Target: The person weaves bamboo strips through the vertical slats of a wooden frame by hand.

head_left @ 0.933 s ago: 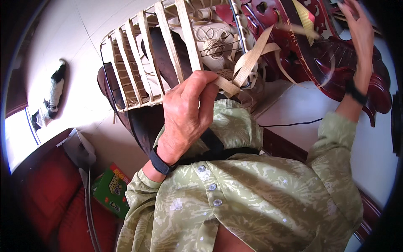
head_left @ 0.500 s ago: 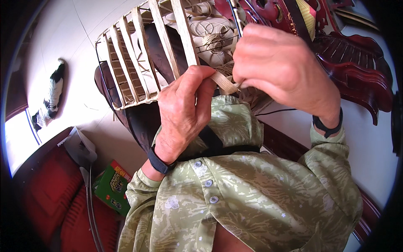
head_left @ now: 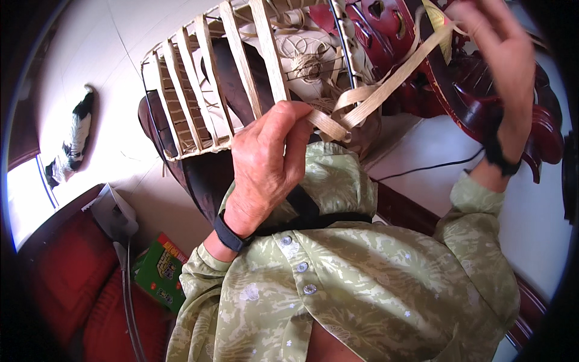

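Note:
A dark wire frame wrapped with pale, straw-coloured flat strips, like a basket (head_left: 241, 72), lies before me at upper left. My left hand (head_left: 268, 160) is closed at its lower right edge, thumb and fingers pinching a flat strip (head_left: 392, 90) where it folds. From that fold the strip makes a loose loop, then runs straight up to the right. My right hand (head_left: 503, 54) is raised at upper right, smeared by motion. The strip's far end meets its thumb and forefinger, apparently pinched there, while the other fingers stand apart.
Coiled straw-coloured cord (head_left: 307, 66) lies behind the frame. Carved dark-red wooden furniture (head_left: 446, 96) stands at right, and a black cable (head_left: 434, 166) runs below it. A black-and-white cat (head_left: 78, 133) lies on the floor at left, near a red cushion (head_left: 72, 265) and a green box (head_left: 160, 271).
My right hand has swung from beside the left hand to the upper right, drawing a long stretch of strip with it. The left hand has stayed nearly in place.

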Available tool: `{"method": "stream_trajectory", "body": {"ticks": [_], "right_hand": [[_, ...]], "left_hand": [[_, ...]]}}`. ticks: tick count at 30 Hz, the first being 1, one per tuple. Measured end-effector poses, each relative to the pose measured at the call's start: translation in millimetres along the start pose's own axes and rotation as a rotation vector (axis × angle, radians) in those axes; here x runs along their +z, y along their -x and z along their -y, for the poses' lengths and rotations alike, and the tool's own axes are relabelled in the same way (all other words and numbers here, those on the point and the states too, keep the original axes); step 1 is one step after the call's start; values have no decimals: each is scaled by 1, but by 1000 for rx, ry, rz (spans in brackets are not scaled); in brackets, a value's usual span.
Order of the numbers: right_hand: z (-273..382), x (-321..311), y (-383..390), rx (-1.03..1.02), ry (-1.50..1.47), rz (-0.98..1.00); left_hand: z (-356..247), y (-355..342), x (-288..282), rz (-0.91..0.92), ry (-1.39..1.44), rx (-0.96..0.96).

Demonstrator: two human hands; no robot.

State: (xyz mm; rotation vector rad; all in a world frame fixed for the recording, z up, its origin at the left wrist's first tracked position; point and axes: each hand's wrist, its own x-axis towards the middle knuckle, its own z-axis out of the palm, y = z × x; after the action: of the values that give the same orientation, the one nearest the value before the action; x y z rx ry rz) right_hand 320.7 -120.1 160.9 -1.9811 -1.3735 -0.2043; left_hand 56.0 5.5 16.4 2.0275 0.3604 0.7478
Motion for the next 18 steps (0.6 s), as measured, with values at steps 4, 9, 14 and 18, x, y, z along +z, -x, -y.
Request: {"method": "stream_trajectory", "body": {"ticks": [4, 9, 14, 18], "right_hand": [[71, 47, 32, -320, -209, 717], [73, 61, 47, -400, -74, 542], [68, 62, 37, -556, 109, 567], [59, 68, 56, -468, 124, 503]], "left_hand": [[-2, 4, -3, -14, 42, -8], [-2, 0, 0, -18, 23, -18], [-4, 1, 0, -11, 14, -69], [-1, 1, 1, -25, 15, -41]]}}
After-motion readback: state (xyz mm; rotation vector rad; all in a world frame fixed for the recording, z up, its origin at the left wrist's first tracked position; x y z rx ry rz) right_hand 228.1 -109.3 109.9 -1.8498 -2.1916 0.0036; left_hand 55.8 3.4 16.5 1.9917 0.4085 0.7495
